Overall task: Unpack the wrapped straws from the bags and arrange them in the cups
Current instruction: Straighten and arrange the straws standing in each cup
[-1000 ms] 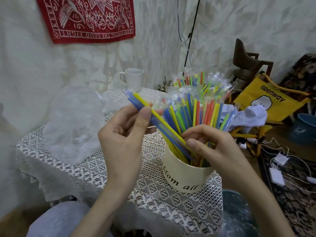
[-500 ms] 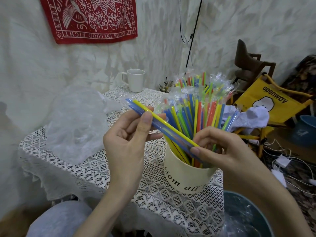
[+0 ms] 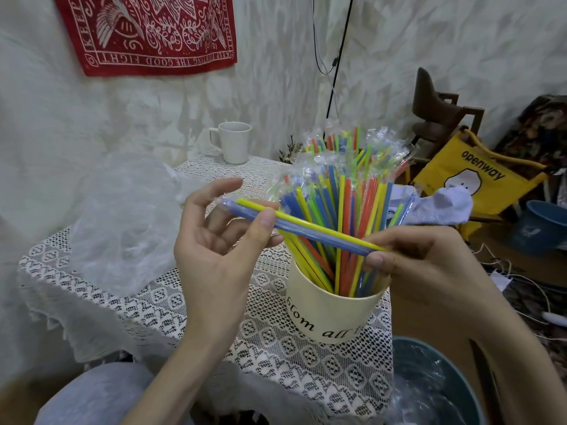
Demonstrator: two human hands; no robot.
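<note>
**Two hands holding a few wrapped straws over the cup**

Two cups are standing on the table (image 3: 171, 305): a cream cup (image 3: 331, 314) full of many upright straws, too many to count, and a white mug (image 3: 234, 142) far behind. The left hand (image 3: 214, 250) is pinching one end of the held straws (image 3: 310, 230), at least one yellow and one blue; the right hand (image 3: 429, 265) is pinching the other end. They are lying nearly level, long axis going left to right, right end slightly lower, just above the cream cup.
</note>
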